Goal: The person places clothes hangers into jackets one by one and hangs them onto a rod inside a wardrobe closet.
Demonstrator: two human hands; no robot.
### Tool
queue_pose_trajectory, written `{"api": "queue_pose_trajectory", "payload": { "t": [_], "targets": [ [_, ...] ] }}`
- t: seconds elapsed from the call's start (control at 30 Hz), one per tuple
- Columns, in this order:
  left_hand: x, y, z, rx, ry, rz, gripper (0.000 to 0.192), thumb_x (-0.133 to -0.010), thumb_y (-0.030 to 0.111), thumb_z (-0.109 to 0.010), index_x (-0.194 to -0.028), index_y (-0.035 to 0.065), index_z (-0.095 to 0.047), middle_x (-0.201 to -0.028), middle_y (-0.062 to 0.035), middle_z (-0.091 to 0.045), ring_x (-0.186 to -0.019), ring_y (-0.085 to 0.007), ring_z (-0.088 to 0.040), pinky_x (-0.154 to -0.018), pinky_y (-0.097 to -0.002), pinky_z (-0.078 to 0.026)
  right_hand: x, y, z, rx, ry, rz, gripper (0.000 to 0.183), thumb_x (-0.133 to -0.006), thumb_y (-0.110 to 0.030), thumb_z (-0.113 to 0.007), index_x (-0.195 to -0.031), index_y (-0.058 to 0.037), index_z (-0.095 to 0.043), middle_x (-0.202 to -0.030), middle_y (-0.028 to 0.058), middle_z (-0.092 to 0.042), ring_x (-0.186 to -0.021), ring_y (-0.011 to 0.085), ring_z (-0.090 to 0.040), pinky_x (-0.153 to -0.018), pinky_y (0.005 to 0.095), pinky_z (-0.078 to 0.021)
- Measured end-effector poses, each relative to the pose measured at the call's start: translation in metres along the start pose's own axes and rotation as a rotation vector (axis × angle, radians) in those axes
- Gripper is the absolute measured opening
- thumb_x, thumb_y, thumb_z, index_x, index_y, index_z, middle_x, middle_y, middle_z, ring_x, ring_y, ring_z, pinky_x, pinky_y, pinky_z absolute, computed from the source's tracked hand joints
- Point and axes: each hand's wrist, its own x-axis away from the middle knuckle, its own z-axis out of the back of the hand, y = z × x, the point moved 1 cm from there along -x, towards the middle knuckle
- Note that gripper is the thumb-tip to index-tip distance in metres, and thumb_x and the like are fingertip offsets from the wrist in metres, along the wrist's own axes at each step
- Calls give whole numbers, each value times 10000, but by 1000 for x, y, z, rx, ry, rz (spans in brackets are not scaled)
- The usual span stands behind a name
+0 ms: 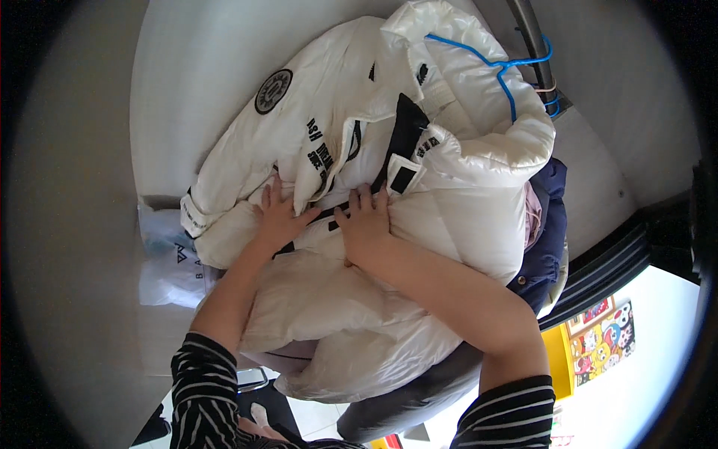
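Observation:
A white puffer jacket (460,224) hangs by a blue hanger (506,63) from a dark rod (533,39) in a wardrobe. Its front is partly open, and black lettering and a round dark patch (274,91) mark one sleeve. My left hand (282,221) lies on the jacket beside the sleeve, fingers spread, with some fingertips partly hidden by folds. To its right, my right hand (366,227) presses flat on the front near the dark zip strip, its fingers also apart. Neither hand grips anything that I can see.
Behind the jacket hang a navy garment (547,219) and a pink one (533,216). A dark grey padded item (415,393) shows below. At left stands a white printed bag (171,269) by the wardrobe wall. A yellow shelf (555,359) and a colourful picture (606,345) appear outside, lower right.

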Motion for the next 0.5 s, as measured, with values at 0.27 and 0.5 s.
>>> {"api": "queue_pose_trajectory", "payload": {
  "t": [0.27,0.5],
  "targets": [
    [-40,-13,-66,203,-55,110,873,-815,680,-570,-1509,228,-294,-1611,-151,-17,-1453,-438,-66,-1105,-659,-147,-4,3,3,20,43,-19,992,-654,-545,-790,-1475,-185,-366,-1537,170,-279,-1443,392,-148,-1111,671,-23],
    [-25,-95,-67,160,49,-197,889,-823,582,-624,-1519,175,-249,-1594,-181,-89,-1436,-435,-155,-1144,-522,-211,30,-45,28,52,429,305,805,-770,-494,-704,-1445,-175,-404,-1441,160,-406,-1370,358,-322,-1089,689,-109]
  ]
}}
